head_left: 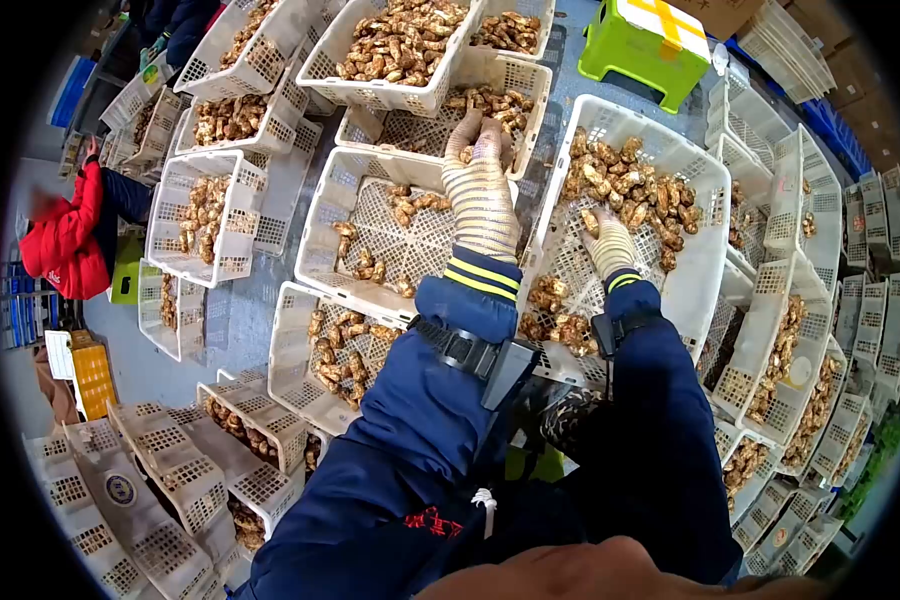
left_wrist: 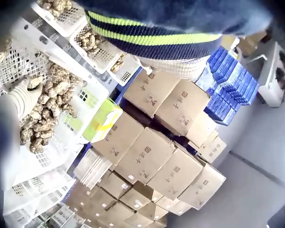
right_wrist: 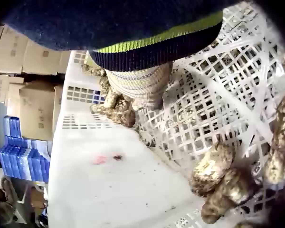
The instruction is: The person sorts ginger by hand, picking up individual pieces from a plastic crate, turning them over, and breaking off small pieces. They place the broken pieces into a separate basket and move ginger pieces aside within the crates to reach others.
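Note:
Both my hands wear striped knit gloves below blue sleeves. My left hand [head_left: 480, 140] reaches over the rim of a white mesh basket [head_left: 535, 80] at the back and hovers above brown knobbly mushrooms [head_left: 495, 100]. Its palm side is hidden; only the cuff and glove edge [left_wrist: 180, 66] show in the left wrist view. My right hand [head_left: 605, 238] is down in the big tilted basket [head_left: 708, 255] on the right. Its fingers [right_wrist: 115, 105] curl round a mushroom [left_wrist: 35, 83] at the edge of the pile [head_left: 630, 185]. Loose mushrooms [right_wrist: 218, 178] lie on the mesh close by.
Many more white baskets of mushrooms crowd the floor, one [head_left: 320, 215] just left of my arms. A green stool [head_left: 642, 45] stands behind. A person in red [head_left: 65, 240] crouches far left. Cardboard cartons [left_wrist: 152, 152] and blue boxes [left_wrist: 230, 85] are stacked nearby.

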Demonstrator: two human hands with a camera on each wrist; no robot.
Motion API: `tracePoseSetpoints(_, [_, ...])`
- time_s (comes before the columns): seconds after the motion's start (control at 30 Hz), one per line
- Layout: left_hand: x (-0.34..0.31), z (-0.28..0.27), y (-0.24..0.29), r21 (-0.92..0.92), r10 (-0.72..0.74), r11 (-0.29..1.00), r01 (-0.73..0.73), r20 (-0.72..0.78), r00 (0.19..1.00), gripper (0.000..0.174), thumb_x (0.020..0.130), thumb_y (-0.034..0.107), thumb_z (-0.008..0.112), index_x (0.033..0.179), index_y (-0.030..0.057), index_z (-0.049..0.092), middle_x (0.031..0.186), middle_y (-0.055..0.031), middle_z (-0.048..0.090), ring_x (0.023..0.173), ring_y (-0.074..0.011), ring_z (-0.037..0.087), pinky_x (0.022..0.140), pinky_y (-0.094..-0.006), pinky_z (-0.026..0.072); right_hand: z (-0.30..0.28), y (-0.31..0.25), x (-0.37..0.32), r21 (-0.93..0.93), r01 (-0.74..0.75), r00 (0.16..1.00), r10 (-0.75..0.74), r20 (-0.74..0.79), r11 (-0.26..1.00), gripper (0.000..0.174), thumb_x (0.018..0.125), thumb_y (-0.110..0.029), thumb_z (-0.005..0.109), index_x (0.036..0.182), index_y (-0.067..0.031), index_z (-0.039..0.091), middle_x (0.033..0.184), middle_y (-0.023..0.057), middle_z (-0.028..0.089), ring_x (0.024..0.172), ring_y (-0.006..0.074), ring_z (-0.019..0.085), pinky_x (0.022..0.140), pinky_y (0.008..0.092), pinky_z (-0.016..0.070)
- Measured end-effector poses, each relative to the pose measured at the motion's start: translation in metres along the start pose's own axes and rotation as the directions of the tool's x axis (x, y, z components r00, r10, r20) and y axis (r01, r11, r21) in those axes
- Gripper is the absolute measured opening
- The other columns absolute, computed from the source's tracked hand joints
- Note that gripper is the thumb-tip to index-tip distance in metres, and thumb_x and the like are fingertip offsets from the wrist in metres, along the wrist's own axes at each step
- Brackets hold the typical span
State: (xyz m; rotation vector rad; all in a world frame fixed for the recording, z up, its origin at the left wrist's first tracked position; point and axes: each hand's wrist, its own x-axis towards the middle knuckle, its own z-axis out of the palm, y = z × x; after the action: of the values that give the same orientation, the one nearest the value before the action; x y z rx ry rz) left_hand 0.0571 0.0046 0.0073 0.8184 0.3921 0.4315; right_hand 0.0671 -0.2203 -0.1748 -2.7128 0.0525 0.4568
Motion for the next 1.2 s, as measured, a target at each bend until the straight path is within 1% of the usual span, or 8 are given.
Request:
tracePoseSetpoints(0.1, [-0.001,0.002,0.003,0.018,-0.023,1.000,0.024,-0.016,1.000,0.038,0.089,0.006,0.064,0.123,-0.0015,0.049,0.098,-0.0078,0.061,0.082,-0.0121,0.060,0.069,-0.0249,0.0501,0.005,0.008,0.003,0.067,0.044,0.998,-0.041,-0.049,0.997,0.056,0.082,-0.023,0.071,0.133,-0.0086,0.053,0.128,0.0210,0.059,0.119,0.0319,0.056,0.101,0.0375,0.0439])
tracePoseSetpoints(0.17, [0.000,0.001,0.003,0.029,-0.006,1.000,0.006,0.000,1.000,0.038,0.091,0.010,0.064,0.124,-0.0011,0.050,0.097,-0.0069,0.061,0.082,-0.0111,0.058,0.074,-0.0242,0.0500,0.011,0.016,0.008,0.502,-0.173,0.963,0.251,-0.092,0.848,0.053,0.086,-0.012,0.066,0.136,-0.0067,0.049,0.121,0.0186,0.063,0.107,0.0287,0.061,0.094,0.0359,0.0490])
tracePoseSetpoints(0.27, [-0.007,0.003,0.004,0.046,0.034,0.998,-0.035,0.019,0.999,0.036,0.094,0.011,0.061,0.126,-0.0030,0.051,0.100,-0.0074,0.061,0.088,-0.0102,0.057,0.079,-0.0221,0.0491,0.002,0.003,0.001,0.909,0.254,0.896,0.273,-0.350,0.330,0.063,0.088,-0.017,0.070,0.142,-0.0052,0.040,0.115,0.0154,0.061,0.100,0.0224,0.061,0.087,0.0308,0.0519])
tracePoseSetpoints(0.47, [-0.023,0.020,0.025,0.243,0.337,0.908,-0.342,0.065,0.939,0.032,0.096,0.005,0.055,0.127,-0.0020,0.051,0.112,-0.0114,0.062,0.103,-0.0152,0.059,0.090,-0.0252,0.0493,-0.050,-0.082,-0.060,0.719,0.520,0.852,-0.225,-0.472,0.461,0.064,0.086,-0.031,0.073,0.138,-0.0036,0.047,0.121,0.0145,0.060,0.104,0.0203,0.060,0.091,0.0315,0.0505])
tracePoseSetpoints(0.7, [-0.014,0.013,0.015,0.188,0.224,0.953,-0.239,0.096,0.970,0.035,0.095,0.003,0.055,0.129,-0.0039,0.051,0.113,-0.0106,0.061,0.100,-0.0146,0.058,0.086,-0.0245,0.0507,-0.004,0.031,0.004,0.434,-0.183,0.831,0.374,-0.411,0.882,0.070,0.076,-0.017,0.075,0.137,0.0004,0.045,0.135,0.0266,0.050,0.125,0.0376,0.049,0.107,0.0407,0.0382])
tracePoseSetpoints(1.03, [-0.017,0.015,0.004,0.296,0.171,0.930,-0.218,0.176,0.969,0.035,0.095,0.003,0.055,0.129,-0.0056,0.050,0.116,-0.0115,0.060,0.100,-0.0151,0.059,0.086,-0.0250,0.0507,0.001,0.031,0.019,0.229,-0.249,0.808,0.333,-0.487,0.941,0.094,0.070,-0.021,0.081,0.146,-0.0069,0.028,0.134,0.0275,0.042,0.120,0.0385,0.049,0.101,0.0425,0.0430])
tracePoseSetpoints(1.17, [-0.012,0.006,-0.012,0.289,-0.141,0.955,0.063,0.260,0.955,0.047,0.091,0.017,0.066,0.130,-0.0033,0.049,0.107,-0.0095,0.063,0.092,-0.0139,0.061,0.082,-0.0251,0.0514,0.022,0.074,0.022,0.632,0.005,0.881,0.295,-0.369,0.775,0.070,0.073,-0.012,0.074,0.136,-0.0070,0.044,0.115,0.0134,0.058,0.103,0.0233,0.056,0.090,0.0420,0.0467])
tracePoseSetpoints(1.2, [-0.010,0.006,-0.017,0.345,-0.290,0.918,0.193,0.257,0.922,0.049,0.089,0.018,0.067,0.130,-0.0032,0.049,0.105,-0.0088,0.064,0.090,-0.0144,0.061,0.082,-0.0260,0.0515,0.014,0.067,0.011,0.919,-0.020,0.939,0.323,-0.117,0.393,0.067,0.074,-0.015,0.074,0.135,-0.0085,0.045,0.117,0.0115,0.059,0.103,0.0233,0.056,0.089,0.0411,0.0465])
